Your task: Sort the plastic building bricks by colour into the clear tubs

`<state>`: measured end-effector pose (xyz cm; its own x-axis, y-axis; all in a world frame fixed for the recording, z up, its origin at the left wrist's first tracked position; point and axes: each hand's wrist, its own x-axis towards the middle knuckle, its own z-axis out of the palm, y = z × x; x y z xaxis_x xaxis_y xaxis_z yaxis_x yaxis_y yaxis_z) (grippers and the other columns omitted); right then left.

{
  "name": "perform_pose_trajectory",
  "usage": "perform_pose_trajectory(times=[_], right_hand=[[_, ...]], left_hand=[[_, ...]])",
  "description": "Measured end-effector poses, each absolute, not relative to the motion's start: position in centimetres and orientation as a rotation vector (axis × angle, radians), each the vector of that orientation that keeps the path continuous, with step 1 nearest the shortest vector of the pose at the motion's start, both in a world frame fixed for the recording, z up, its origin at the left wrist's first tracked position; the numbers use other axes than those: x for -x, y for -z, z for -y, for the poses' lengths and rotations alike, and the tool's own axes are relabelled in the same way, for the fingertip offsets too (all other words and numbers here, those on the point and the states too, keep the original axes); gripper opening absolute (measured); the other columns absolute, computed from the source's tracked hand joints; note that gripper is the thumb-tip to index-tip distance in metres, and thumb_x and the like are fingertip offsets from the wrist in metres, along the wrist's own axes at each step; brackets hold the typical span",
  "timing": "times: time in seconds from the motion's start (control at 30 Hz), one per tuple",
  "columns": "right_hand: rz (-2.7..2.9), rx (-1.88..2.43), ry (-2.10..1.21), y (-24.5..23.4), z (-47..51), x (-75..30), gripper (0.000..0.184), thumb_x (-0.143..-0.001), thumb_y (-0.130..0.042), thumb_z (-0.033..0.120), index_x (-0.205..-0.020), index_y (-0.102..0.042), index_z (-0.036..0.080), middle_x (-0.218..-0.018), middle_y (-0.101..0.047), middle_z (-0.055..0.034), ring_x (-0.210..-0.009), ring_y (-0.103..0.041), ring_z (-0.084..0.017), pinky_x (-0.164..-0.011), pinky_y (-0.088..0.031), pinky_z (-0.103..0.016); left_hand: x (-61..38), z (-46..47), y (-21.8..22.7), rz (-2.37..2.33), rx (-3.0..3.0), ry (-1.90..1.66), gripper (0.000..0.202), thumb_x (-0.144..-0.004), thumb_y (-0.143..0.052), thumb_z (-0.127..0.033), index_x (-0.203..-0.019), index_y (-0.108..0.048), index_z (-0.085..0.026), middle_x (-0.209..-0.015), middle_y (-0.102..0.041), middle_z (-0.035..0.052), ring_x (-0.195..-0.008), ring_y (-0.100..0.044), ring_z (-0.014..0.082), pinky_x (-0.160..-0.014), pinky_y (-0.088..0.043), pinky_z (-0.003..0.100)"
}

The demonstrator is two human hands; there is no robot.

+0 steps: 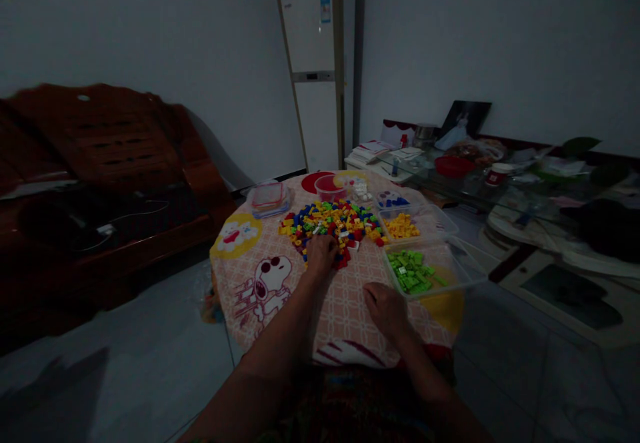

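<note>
A heap of mixed toy building bricks (330,216), in yellow, blue, red, green and white, lies on the patterned tablecloth (345,316). My left hand (321,254) reaches to the near edge of the heap, fingers curled down among the bricks; what they pinch is hidden. Closer to me, my right hand (389,306) rests closed on the cloth, left of the green bricks (411,272); its curled fingers hide whatever may be in them. Those green bricks lie in a clear plastic box (463,263). Behind it, yellow bricks (400,226) and blue bricks (393,201) lie in clear containers.
A round clear tub (331,188) and stacked lidded containers (270,200) stand at the table's far side. White bricks (361,192) lie near the tub. A wooden sofa (110,156) is on the left; a cluttered glass table (475,186) is on the right.
</note>
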<state>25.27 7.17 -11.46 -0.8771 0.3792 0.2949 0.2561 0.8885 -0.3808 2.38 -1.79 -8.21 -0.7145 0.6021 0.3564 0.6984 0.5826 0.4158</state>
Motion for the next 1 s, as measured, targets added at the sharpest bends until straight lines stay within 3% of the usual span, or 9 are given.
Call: perform_pose_trajectory(times=[0.33, 0.47, 0.63, 0.77, 0.87, 1.0], right_hand=[[2.68, 0.464, -0.492, 11.5, -7.1, -25.3, 0.024, -0.101, -0.049, 0.022, -0.101, -0.073, 0.024, -0.103, -0.077, -0.0054, -0.094, -0.068, -0.018, -0.084, -0.043, -0.025], [2.675, 0.471, -0.48, 11.5, -7.1, -25.3, 0.023, -0.1, -0.049, 0.022, -0.102, -0.073, 0.024, -0.105, -0.077, -0.0054, -0.094, -0.068, -0.018, -0.083, -0.043, -0.026], [2.681, 0.467, -0.485, 11.5, -7.1, -25.3, 0.025, -0.1, -0.048, 0.021, -0.101, -0.073, 0.024, -0.102, -0.077, -0.0056, -0.093, -0.068, -0.018, -0.084, -0.044, -0.026], [2.677, 0.458, -0.496, 11.6, -7.2, -25.3, 0.026, -0.101, -0.047, 0.022, -0.1, -0.073, 0.022, -0.101, -0.076, -0.0064, -0.093, -0.068, -0.019, -0.084, -0.045, -0.027], [2.675, 0.446, -0.501, 11.7, -7.3, -25.3, 0.025, -0.098, -0.048, 0.017, -0.1, -0.072, 0.021, -0.101, -0.076, -0.0066, -0.093, -0.068, -0.019, -0.084, -0.045, -0.027], [2.685, 0.456, -0.48, 11.7, -7.3, -25.3, 0.023, -0.094, -0.05, 0.013, -0.096, -0.071, 0.021, -0.098, -0.075, -0.0063, -0.09, -0.068, -0.019, -0.081, -0.044, -0.026]], left_hand=[[-3.0, 1.9, 7.7, 2.581, 1.062, 1.021, 0.014, -0.083, -0.064, -0.017, -0.092, -0.074, -0.022, -0.099, -0.075, 0.0083, -0.104, -0.064, 0.028, -0.094, -0.045, 0.04], [-3.0, 1.7, 7.6, 2.505, 0.855, 1.35, 0.018, -0.084, -0.064, -0.021, -0.099, -0.074, -0.021, -0.099, -0.075, 0.0075, -0.096, -0.067, 0.0239, -0.089, -0.049, 0.036], [-4.0, -0.9, 6.8, 2.397, 0.851, 1.754, 0.011, -0.08, -0.069, -0.023, -0.088, -0.075, -0.019, -0.088, -0.074, 0.0062, -0.083, -0.068, 0.0209, -0.084, -0.053, 0.035], [-6.2, -6.0, 6.2, 2.355, 0.926, 2.27, 0.014, -0.076, -0.073, -0.023, -0.087, -0.075, -0.016, -0.081, -0.074, 0.0062, -0.079, -0.069, 0.0204, -0.079, -0.057, 0.036], [-8.1, -9.9, 6.1, 2.251, 1.025, 2.496, 0.032, -0.076, -0.072, -0.02, -0.107, -0.074, -0.014, -0.101, -0.076, 0.0116, -0.091, -0.072, 0.0224, -0.087, -0.058, 0.039], [-9.5, -11.6, 6.5, 2.053, 1.289, 2.431, 0.058, -0.08, -0.067, -0.018, -0.137, -0.061, -0.02, -0.142, -0.062, 0.0147, -0.121, -0.066, 0.0263, -0.102, -0.054, 0.043]])
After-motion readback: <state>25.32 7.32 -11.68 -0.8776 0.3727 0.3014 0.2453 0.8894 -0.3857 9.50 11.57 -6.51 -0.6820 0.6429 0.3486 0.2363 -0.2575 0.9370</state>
